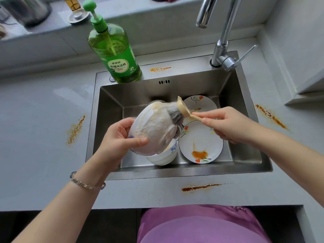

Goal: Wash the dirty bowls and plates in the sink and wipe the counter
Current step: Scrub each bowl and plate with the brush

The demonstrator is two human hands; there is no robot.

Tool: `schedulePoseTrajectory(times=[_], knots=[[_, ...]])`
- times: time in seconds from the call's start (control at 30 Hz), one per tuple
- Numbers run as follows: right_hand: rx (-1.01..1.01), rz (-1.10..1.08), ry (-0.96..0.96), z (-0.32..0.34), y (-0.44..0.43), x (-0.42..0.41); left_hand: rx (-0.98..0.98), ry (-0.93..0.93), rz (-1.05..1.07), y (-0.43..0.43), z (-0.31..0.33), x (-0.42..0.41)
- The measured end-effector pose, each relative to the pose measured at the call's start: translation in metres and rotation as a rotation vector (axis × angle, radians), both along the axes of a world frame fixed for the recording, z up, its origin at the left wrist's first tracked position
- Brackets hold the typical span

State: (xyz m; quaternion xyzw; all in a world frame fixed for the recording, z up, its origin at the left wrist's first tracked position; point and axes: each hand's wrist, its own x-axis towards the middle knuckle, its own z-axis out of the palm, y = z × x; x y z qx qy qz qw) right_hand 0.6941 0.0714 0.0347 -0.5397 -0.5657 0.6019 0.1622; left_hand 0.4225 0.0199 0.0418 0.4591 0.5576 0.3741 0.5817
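Note:
My left hand point(122, 135) grips a soapy white bowl point(154, 127), tilted with its base toward the right, above the steel sink point(245, 160). My right hand point(228, 123) holds a wooden-handled dish brush point(180, 111) whose dark bristles press on the bowl's outside near the base. Under the held bowl lies a second white bowl point(163, 157) with blue marks. Two flowered plates rest in the sink: a near plate point(201, 142) with orange sauce, and a far plate point(199, 102) partly hidden by the brush.
A green dish-soap pump bottle point(115, 55) stands at the sink's back left rim. The chrome faucet point(222, 41) rises at the back right. Orange-brown stains mark the grey counter: left point(76, 130), front point(199, 187), right point(270, 116) and behind the sink point(159, 68).

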Motion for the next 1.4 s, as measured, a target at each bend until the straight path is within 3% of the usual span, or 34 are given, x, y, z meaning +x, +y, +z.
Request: schedulePoseTrajectory(times=[0.2, 0.37, 0.53, 0.67, 0.83, 0.97, 1.2, 1.4], knots=[[0.011, 0.002, 0.06, 0.001, 0.001, -0.006, -0.045, -0.013, 0.018, -0.002, -0.005, 0.002], [-0.168, -0.047, -0.02, -0.012, -0.006, -0.001, -0.075, -0.033, 0.051, -0.004, -0.008, 0.001], [-0.089, -0.037, 0.096, -0.004, 0.002, -0.005, -0.096, -0.114, 0.125, 0.0, -0.008, 0.002], [-0.176, -0.078, -0.011, -0.012, 0.0, -0.004, -0.1, -0.183, 0.179, 0.001, -0.004, 0.008], [-0.177, -0.056, 0.1, -0.005, 0.012, 0.0, -0.09, -0.205, 0.197, 0.0, -0.001, 0.007], [-0.301, -0.056, 0.075, -0.022, -0.009, -0.001, -0.081, -0.254, 0.262, 0.003, -0.001, 0.006], [-0.294, -0.229, 0.195, -0.018, 0.01, -0.012, -0.092, -0.29, 0.336, 0.01, -0.002, 0.02], [-0.372, -0.346, 0.22, -0.031, -0.021, -0.035, -0.143, -0.471, 0.656, 0.028, -0.003, 0.04]])
